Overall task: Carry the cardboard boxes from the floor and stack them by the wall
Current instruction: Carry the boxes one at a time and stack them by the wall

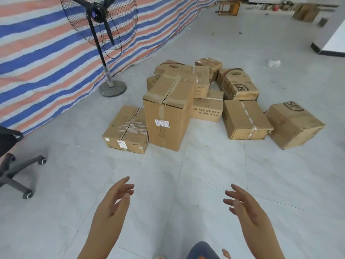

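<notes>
Reaching forward over a grey tiled floor (214, 184), the left hand (113, 204) and right hand (244, 208) are spread, fingers relaxed, holding nothing; cardboard boxes (186, 101) sit clustered on the floor well ahead, near a standing fan (100, 25) and striped tarp (37, 53)

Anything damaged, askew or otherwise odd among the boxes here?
Yes. The tall box has creased, lifting top flaps; the rightmost box sits tilted on the floor; crumpled litter lies beyond the pile.
</notes>
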